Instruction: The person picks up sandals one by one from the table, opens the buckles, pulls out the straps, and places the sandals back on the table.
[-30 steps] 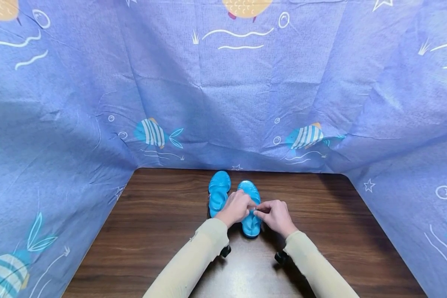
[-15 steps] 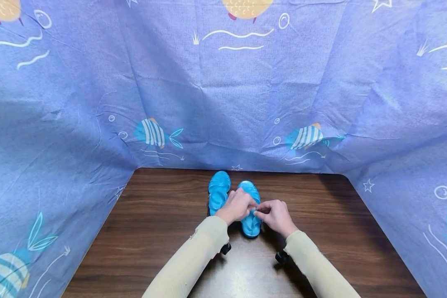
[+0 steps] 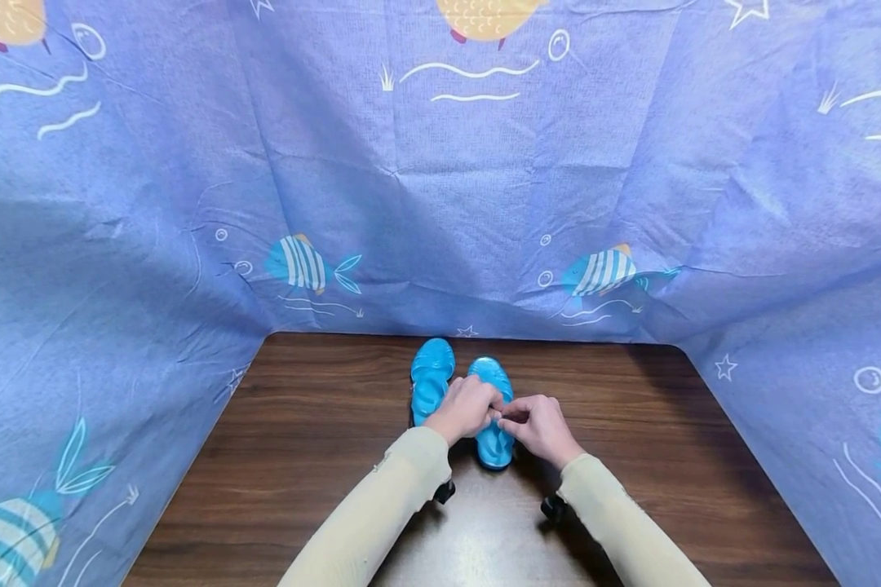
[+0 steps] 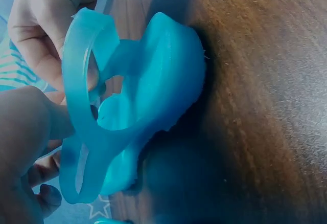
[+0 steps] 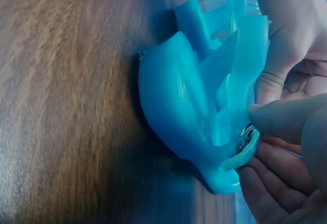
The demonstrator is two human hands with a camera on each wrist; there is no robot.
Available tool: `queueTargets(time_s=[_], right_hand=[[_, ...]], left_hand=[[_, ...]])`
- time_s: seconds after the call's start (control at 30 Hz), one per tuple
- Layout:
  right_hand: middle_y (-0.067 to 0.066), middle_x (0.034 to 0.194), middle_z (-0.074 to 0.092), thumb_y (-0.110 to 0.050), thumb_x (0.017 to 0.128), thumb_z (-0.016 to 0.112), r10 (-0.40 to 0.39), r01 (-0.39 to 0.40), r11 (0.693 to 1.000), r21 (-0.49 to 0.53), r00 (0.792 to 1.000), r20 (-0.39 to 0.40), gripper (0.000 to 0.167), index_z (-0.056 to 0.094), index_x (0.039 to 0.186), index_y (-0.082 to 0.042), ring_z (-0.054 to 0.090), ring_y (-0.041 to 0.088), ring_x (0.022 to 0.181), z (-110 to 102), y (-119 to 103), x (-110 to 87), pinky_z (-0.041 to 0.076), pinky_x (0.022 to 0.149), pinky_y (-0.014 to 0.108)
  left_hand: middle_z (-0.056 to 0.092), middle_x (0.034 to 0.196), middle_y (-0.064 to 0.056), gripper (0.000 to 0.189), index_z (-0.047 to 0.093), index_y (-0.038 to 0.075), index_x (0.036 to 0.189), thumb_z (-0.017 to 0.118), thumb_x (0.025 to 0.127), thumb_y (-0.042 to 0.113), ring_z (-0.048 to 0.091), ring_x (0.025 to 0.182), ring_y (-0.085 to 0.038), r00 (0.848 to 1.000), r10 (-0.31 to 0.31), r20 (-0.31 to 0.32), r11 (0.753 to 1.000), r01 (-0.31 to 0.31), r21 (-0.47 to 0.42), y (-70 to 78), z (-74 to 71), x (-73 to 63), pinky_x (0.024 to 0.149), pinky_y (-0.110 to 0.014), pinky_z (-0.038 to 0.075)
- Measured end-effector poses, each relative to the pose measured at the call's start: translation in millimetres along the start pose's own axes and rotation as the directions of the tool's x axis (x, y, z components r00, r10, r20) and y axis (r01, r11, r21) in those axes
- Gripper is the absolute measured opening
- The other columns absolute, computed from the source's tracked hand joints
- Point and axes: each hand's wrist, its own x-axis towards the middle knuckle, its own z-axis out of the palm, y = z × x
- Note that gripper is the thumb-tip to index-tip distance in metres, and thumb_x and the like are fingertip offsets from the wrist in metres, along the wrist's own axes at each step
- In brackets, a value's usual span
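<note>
Two blue jelly sandals lie side by side on the table. Over the right-hand sandal (image 3: 494,450), both hands meet at its ankle strap (image 4: 76,75), which stands up in a loop. My left hand (image 3: 468,405) reaches in from the left and pinches the strap. From the right, my right hand (image 3: 543,428) grips the strap's end at the small metal buckle (image 5: 247,137) between thumb and fingers. The fingers partly cover the buckle in the right wrist view. Close to my left hand is the other sandal (image 3: 433,367), its heel end hidden behind that hand.
The dark wood-grain table (image 3: 323,424) reaches back to a blue fish-print curtain (image 3: 455,204), which encloses it at the back and both sides. Cream sleeves cover both forearms, and a black wrist device (image 3: 554,509) shows below the right cuff.
My right fingertips have shifted slightly left, closer to the left hand's fingertips at the strap. The sandals stay in place; the head view has tilted a little.
</note>
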Motion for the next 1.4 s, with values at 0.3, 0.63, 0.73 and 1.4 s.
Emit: queueTargets(time_s=[0.3, 0.63, 0.73, 1.4], right_hand=[[-0.008, 0.085, 0.080, -0.013, 0.082, 0.090, -0.022, 0.021, 1.000, -0.021, 1.000, -0.022, 0.011, 0.086, 0.091, -0.016, 0.074, 0.007, 0.080, -0.8, 1.2, -0.2, 0.060, 0.070, 0.026], [-0.009, 0.082, 0.078, -0.017, 0.083, 0.090, 0.007, -0.008, 1.000, -0.022, 0.999, -0.040, 0.006, 0.084, 0.085, -0.017, 0.072, 0.002, 0.075, -0.3, 2.7, -1.7, 0.059, 0.069, 0.024], [-0.009, 0.082, 0.078, -0.017, 0.083, 0.090, 0.011, -0.011, 1.000, -0.019, 0.999, -0.042, 0.006, 0.084, 0.086, -0.017, 0.072, 0.002, 0.076, -0.5, 3.5, -2.1, 0.059, 0.069, 0.024], [-0.008, 0.086, 0.080, -0.016, 0.082, 0.091, 0.011, -0.011, 1.000, 0.012, 0.999, -0.038, 0.012, 0.086, 0.093, -0.017, 0.073, 0.004, 0.079, -0.6, 5.4, -4.5, 0.059, 0.070, 0.023]], left_hand=[[0.058, 0.072, 0.015, 0.027, 0.064, 0.031, 0.075, 0.073, 0.099, 0.021, 0.050, 0.078, -0.015, 1.000, -0.001, -0.027, 1.000, 0.001, 0.009, 0.7, 4.4, -2.2, 0.067, -0.031, 0.040], [0.057, 0.071, 0.017, 0.028, 0.064, 0.029, 0.074, 0.073, 0.095, 0.013, 0.048, 0.076, -0.013, 0.997, 0.003, -0.078, 1.000, -0.004, -0.003, -2.9, 8.3, -1.4, 0.068, -0.028, 0.039], [0.061, 0.074, 0.017, 0.025, 0.067, 0.030, 0.077, 0.074, 0.097, 0.016, 0.050, 0.078, -0.013, 0.997, -0.001, -0.082, 1.000, 0.001, -0.008, -3.1, 8.5, -1.7, 0.068, -0.028, 0.039], [0.074, 0.096, 0.023, 0.006, 0.080, 0.031, 0.097, 0.076, 0.096, 0.036, 0.062, 0.094, -0.007, 0.999, 0.021, 0.025, 0.979, -0.015, -0.204, -8.9, -0.2, -1.8, 0.088, -0.036, 0.037]])
